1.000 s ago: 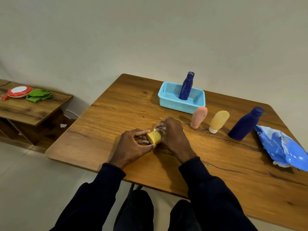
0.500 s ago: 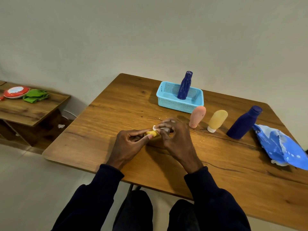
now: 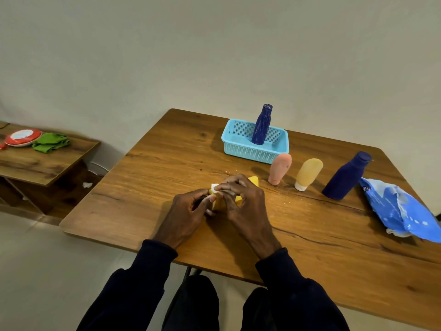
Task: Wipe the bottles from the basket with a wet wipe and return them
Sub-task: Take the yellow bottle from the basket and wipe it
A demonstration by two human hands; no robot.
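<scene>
**One bottle in the basket, another being wiped in both hands**

The light-blue basket (image 3: 248, 152) sits toward the far side of the table (image 3: 167, 163) and holds a single slim dark-blue bottle (image 3: 261, 125), standing upright inside it. Just in front of the basket, out on the table, a pink tube (image 3: 279, 168) and a pale yellow tube (image 3: 307, 174) stand cap-down side by side. A broader dark-blue bottle (image 3: 346, 176) stands to their right. A crumpled blue wipes packet (image 3: 401, 211) lies near the table's right edge.

Both hands meet over the middle of the table, close to the near edge, clamped on a small yellow bottle (image 3: 218, 204). The left hand (image 3: 188, 213) grips it from the left with curled fingers. The right hand (image 3: 243, 201) arches over its top, fingertips pinching a white wet wipe (image 3: 214, 187) against it. Most of the bottle is hidden under the fingers. Dark sleeves cover both forearms.

A low side table (image 3: 47, 163) at the left carries a red round object (image 3: 22, 137) and a green cloth (image 3: 51, 142).
</scene>
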